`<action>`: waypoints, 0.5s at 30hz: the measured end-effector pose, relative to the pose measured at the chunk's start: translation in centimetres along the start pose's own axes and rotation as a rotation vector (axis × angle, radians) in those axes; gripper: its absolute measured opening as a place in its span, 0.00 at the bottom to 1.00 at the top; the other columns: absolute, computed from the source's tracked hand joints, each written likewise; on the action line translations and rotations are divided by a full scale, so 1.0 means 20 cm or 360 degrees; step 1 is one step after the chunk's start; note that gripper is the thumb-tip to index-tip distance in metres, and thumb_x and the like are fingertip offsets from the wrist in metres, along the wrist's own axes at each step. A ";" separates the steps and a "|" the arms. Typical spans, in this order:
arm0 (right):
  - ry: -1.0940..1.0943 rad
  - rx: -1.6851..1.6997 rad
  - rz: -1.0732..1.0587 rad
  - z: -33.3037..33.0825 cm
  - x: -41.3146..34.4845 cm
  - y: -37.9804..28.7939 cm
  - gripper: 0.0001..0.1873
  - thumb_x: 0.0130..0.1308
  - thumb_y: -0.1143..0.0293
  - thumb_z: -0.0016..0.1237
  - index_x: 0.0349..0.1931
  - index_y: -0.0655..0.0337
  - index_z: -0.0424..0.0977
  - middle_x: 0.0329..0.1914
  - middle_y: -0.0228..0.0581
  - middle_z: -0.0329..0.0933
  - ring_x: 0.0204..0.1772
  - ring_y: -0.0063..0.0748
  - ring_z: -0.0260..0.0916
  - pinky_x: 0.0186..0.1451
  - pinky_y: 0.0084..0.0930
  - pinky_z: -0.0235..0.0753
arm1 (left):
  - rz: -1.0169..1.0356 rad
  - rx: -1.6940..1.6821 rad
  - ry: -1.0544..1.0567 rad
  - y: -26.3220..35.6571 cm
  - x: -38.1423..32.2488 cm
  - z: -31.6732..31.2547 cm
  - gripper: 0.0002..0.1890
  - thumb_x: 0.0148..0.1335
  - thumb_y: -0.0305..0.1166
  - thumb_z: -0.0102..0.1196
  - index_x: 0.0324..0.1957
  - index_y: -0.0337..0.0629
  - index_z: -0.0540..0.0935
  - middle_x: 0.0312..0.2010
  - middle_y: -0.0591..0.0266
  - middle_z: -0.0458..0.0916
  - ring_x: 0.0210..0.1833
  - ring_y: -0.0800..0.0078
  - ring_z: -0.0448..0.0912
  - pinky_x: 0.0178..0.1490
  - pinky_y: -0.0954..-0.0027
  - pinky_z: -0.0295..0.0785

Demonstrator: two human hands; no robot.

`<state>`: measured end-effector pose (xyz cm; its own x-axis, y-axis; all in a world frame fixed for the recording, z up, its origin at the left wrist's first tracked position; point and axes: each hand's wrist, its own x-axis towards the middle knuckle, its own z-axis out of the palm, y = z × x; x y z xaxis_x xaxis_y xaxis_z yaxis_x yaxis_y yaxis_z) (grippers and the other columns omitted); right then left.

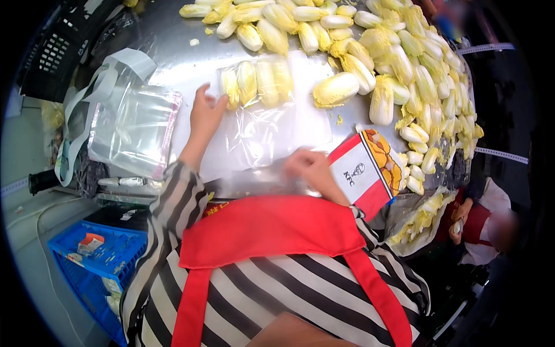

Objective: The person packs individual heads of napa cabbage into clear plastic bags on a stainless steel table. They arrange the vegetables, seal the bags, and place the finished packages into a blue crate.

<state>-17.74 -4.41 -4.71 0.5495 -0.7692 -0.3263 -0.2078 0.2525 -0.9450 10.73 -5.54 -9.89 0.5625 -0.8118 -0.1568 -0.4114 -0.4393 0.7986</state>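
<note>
A clear plastic bag point(253, 134) lies flat before me with several small napa cabbages point(247, 82) side by side in its far end. My left hand point(207, 106) is just left of those cabbages, its thumb and fingers apart and nothing held. Near the bag's near right end is my right hand point(310, 167), its fingers curled and blurred by motion; whether they pinch the film cannot be made out. A white sheet point(314, 126) lies under the bag. Beside my right wrist is a red-and-white printed item point(357, 178) with a food picture and writing.
Loose napa cabbages point(403, 65) are heaped along the far and right sides of the steel table point(169, 34). Flat clear bags point(132, 130) are stacked left, by a white strap point(78, 143). A blue crate point(93, 256) stands lower left. At right, a person point(481, 221) holds something pale.
</note>
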 end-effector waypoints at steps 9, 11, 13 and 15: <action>0.0325 0.0205 0.0304 -0.16 0.35 0.09 0.13 0.62 0.60 0.49 0.30 0.63 0.74 0.26 0.38 0.77 0.27 0.27 0.74 0.33 0.22 0.72 | -0.0403 -0.0805 -0.0444 -0.17 -0.23 -0.01 0.11 0.63 0.40 0.55 0.33 0.43 0.75 0.22 0.69 0.76 0.23 0.81 0.75 0.25 0.80 0.68; 0.0344 0.0306 0.0324 -0.21 0.33 0.15 0.13 0.62 0.61 0.49 0.29 0.62 0.74 0.27 0.38 0.77 0.28 0.27 0.75 0.32 0.22 0.74 | -0.0532 -0.0872 -0.0419 -0.18 -0.27 -0.04 0.11 0.62 0.39 0.56 0.33 0.41 0.75 0.23 0.65 0.77 0.24 0.77 0.77 0.27 0.76 0.73; 0.0320 0.0230 0.0421 -0.25 0.29 0.21 0.12 0.62 0.62 0.49 0.29 0.62 0.74 0.27 0.38 0.77 0.28 0.27 0.75 0.31 0.21 0.74 | -0.0648 -0.0937 -0.0440 -0.15 -0.32 -0.05 0.12 0.62 0.38 0.56 0.32 0.40 0.75 0.25 0.63 0.78 0.26 0.74 0.79 0.29 0.75 0.75; 0.0213 0.0240 0.0443 -0.26 0.25 0.20 0.10 0.64 0.63 0.49 0.28 0.58 0.73 0.26 0.31 0.76 0.27 0.23 0.73 0.32 0.19 0.73 | -0.0762 -0.1004 -0.0481 -0.11 -0.39 -0.07 0.12 0.62 0.38 0.57 0.32 0.40 0.74 0.25 0.62 0.78 0.27 0.73 0.80 0.30 0.74 0.76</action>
<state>-19.93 -10.35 -10.01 0.3755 -0.7261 -0.5760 -0.2075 0.5398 -0.8158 8.26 2.34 -9.56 0.3215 -0.6999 -0.6377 0.3502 -0.5379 0.7669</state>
